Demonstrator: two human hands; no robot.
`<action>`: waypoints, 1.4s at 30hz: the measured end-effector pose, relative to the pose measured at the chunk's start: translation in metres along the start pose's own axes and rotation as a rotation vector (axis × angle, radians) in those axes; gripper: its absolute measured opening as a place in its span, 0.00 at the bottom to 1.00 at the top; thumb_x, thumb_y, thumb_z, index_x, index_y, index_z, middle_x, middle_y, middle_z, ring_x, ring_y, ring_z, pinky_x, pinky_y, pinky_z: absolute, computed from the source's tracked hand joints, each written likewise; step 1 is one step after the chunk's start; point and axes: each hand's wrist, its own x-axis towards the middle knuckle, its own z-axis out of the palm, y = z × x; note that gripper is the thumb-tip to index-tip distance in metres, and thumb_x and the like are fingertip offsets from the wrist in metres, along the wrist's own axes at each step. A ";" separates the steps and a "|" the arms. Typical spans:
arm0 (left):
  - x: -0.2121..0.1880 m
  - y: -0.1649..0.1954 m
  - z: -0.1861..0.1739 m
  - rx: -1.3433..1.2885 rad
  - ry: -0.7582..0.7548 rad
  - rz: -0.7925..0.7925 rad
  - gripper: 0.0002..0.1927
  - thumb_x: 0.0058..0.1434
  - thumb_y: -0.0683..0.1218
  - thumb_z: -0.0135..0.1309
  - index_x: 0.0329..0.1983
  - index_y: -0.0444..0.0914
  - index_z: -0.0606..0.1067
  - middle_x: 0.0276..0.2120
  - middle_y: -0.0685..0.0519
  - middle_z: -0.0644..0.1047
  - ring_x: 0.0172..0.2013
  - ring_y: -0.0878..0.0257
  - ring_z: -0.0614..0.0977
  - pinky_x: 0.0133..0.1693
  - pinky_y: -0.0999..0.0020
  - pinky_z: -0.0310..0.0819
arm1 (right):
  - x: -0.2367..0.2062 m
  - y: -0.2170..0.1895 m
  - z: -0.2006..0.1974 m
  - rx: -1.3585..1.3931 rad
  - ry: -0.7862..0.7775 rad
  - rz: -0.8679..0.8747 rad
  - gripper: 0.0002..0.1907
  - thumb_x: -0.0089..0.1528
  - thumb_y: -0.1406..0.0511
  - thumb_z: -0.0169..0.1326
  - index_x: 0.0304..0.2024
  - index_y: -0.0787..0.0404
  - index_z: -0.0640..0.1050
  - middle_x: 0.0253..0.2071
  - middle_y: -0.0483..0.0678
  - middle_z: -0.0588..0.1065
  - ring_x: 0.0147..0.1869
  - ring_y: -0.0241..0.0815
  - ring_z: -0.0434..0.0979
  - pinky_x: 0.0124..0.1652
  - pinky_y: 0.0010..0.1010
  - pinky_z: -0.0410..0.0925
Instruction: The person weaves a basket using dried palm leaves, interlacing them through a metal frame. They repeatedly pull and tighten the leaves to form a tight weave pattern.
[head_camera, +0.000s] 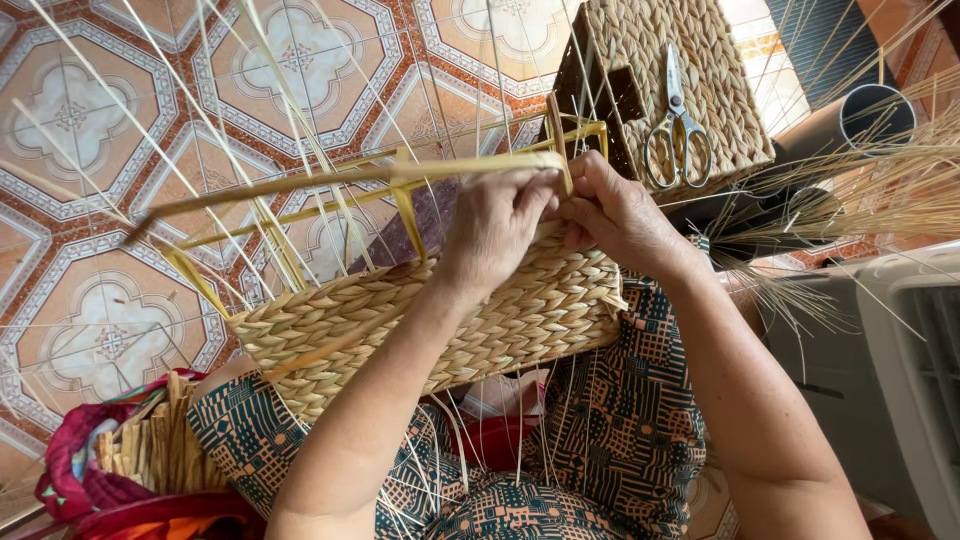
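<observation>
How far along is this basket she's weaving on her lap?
Done: a woven band several braided rows deep. In hand: the left hand and right hand pinch a flat strand at the band's top edge. Left: the yellow frame above stands bare, with loose thin stakes. A finished basket lies beyond.

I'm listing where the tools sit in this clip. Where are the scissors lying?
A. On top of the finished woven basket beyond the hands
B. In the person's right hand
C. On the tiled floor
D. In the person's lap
A: the scissors lie flat on the finished woven basket past both hands, which are pinching straw on the half-woven basket in the lap.
</observation>
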 end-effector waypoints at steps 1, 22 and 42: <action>-0.007 0.004 -0.004 -0.168 0.001 -0.016 0.19 0.75 0.50 0.43 0.38 0.34 0.80 0.26 0.50 0.81 0.20 0.66 0.77 0.23 0.71 0.78 | 0.001 -0.001 0.001 -0.014 0.008 -0.006 0.06 0.70 0.68 0.50 0.48 0.63 0.69 0.31 0.49 0.79 0.31 0.38 0.82 0.31 0.29 0.76; -0.056 -0.010 -0.013 0.725 0.199 0.160 0.15 0.61 0.44 0.70 0.44 0.42 0.74 0.38 0.54 0.74 0.42 0.56 0.76 0.48 0.60 0.73 | 0.004 0.000 0.026 -0.145 0.203 -0.061 0.06 0.62 0.69 0.61 0.40 0.63 0.78 0.35 0.49 0.82 0.34 0.39 0.80 0.34 0.33 0.74; -0.064 0.012 -0.039 0.646 -0.203 0.095 0.15 0.72 0.39 0.52 0.60 0.37 0.76 0.33 0.46 0.78 0.26 0.61 0.81 0.23 0.74 0.81 | -0.012 -0.001 0.033 -0.089 0.389 -0.233 0.04 0.68 0.69 0.59 0.45 0.62 0.81 0.38 0.47 0.82 0.35 0.33 0.80 0.33 0.24 0.74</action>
